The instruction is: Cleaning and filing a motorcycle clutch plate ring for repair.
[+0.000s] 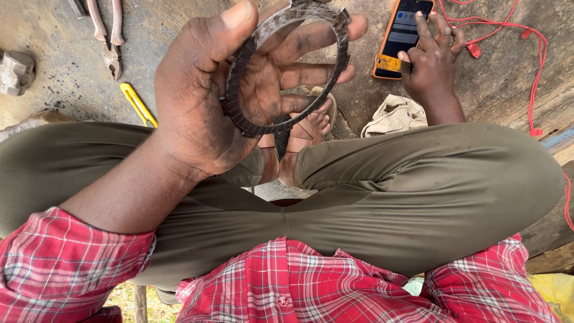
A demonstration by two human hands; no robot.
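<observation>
I see a dark, grimy metal ring [287,69] with small teeth round its outer edge, thin and flat, worn to a dull grey-brown. It stands tilted on edge across my left palm, the thumb pressing its upper rim and the fingers showing through its open middle. Beyond my right fingertips an orange-cased phone [402,37] lies flat, screen lit.

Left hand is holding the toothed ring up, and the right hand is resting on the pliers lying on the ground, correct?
Not quite. The left hand does hold the ring up, but the right hand rests on the phone, not the pliers, which lie untouched at far left. The head view shows this.
</observation>
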